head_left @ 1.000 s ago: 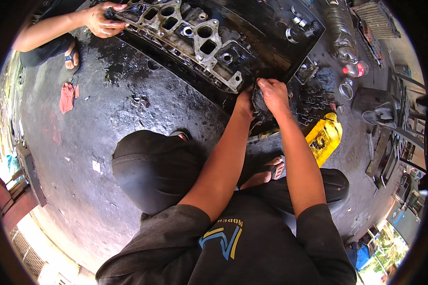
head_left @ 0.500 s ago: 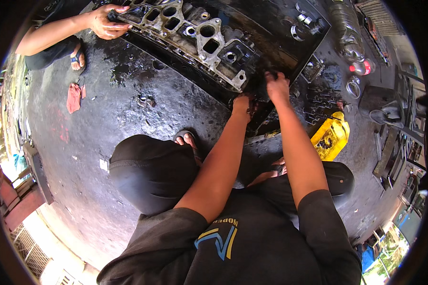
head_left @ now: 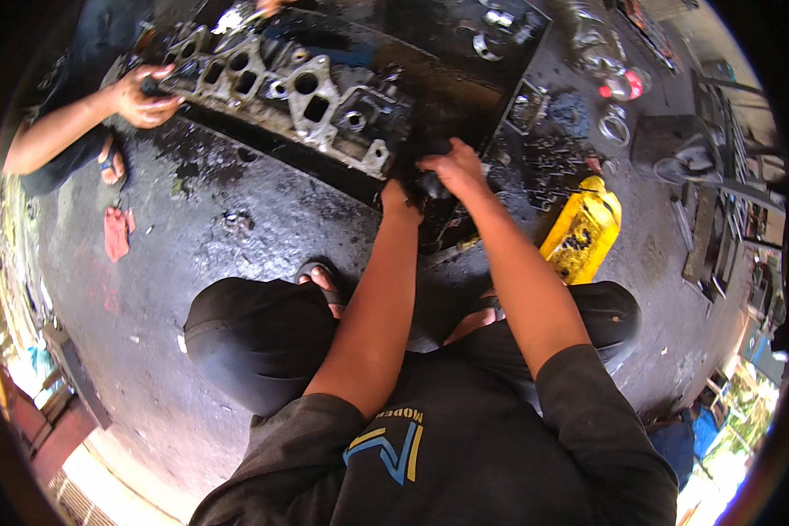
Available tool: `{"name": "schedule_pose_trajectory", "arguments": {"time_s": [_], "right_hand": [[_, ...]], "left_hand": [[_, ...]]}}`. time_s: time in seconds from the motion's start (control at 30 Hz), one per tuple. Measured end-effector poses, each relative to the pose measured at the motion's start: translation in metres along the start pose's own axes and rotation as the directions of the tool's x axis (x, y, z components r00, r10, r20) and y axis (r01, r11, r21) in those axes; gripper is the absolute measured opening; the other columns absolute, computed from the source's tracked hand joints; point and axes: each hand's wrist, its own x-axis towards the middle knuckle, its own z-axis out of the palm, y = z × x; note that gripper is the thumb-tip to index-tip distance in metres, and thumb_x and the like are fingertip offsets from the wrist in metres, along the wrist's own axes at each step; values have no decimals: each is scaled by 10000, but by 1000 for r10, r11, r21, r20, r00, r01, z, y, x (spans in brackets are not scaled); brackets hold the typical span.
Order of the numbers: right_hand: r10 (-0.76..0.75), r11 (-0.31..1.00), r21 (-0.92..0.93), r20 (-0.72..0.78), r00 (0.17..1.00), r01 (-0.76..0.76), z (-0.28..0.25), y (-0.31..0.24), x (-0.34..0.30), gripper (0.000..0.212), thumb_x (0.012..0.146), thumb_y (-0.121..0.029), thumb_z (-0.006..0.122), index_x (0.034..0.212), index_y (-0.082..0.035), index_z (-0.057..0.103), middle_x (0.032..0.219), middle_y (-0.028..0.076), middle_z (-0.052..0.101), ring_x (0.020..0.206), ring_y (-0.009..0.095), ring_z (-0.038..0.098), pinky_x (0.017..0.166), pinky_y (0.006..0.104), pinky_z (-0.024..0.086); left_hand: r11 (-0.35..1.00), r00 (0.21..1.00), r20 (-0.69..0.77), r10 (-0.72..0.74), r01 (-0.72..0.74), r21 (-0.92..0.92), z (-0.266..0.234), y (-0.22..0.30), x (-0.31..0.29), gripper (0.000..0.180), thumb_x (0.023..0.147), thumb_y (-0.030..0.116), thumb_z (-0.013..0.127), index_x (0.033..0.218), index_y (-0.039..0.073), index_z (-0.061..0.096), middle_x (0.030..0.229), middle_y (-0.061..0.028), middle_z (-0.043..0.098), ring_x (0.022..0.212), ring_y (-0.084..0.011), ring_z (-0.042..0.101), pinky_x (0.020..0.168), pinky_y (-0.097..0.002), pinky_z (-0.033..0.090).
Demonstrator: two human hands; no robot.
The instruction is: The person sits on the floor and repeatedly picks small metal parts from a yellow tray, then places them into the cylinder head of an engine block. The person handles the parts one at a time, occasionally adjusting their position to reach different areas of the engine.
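Note:
A greasy metal engine cylinder head (head_left: 311, 110) lies slantwise across a wide black tray (head_left: 302, 180). Just off its near right end, my left hand (head_left: 401, 200) is low in the tray, curled against something black, its fingers mostly lost in the dark. Close beside it, my right hand (head_left: 458, 168) closes on a dark, oily lump whose kind I cannot make out. At the far left end of the cylinder head, another person's hand (head_left: 145, 98) grips it.
A yellow cut-open jug (head_left: 583, 232) stands right of my right forearm. Several small metal parts (head_left: 552, 167) lie beyond it, near a clear plastic bottle (head_left: 622, 86). Metal rings (head_left: 486, 44) sit in the tray's far corner. A red rag (head_left: 117, 232) lies on the floor at left.
My right hand has come in closer to my left, from the tray's edge side. The whole view has shifted, so the cylinder head appears further left. A blurred hand now shows at the top.

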Motion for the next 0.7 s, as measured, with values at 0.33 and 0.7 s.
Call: {"name": "schedule_pose_trajectory", "arguments": {"time_s": [0.33, 0.7], "right_hand": [[-75, 993, -106, -246, 966, 50, -4, -31, -29, 529, 696, -167, 729, 1158, -40, 505, 1045, 209, 624, 972, 391, 614, 799, 451, 513], [188, 982, 63, -230, 955, -178, -3, -17, -8, 561, 745, -272, 696, 1157, 23, 456, 991, 277, 644, 990, 416, 613, 867, 452, 485]], "left_hand": [[978, 950, 243, -198, 174, 116, 24, -2, -18, 376, 971, 365, 367, 1223, 140, 531, 1187, -67, 601, 1048, -230, 604, 854, -403, 521], [966, 996, -72, -51, 68, 249, 19, -4, -8, 261, 941, 239, 521, 1163, 115, 574, 1087, -58, 620, 880, -180, 613, 683, -308, 524]]}}
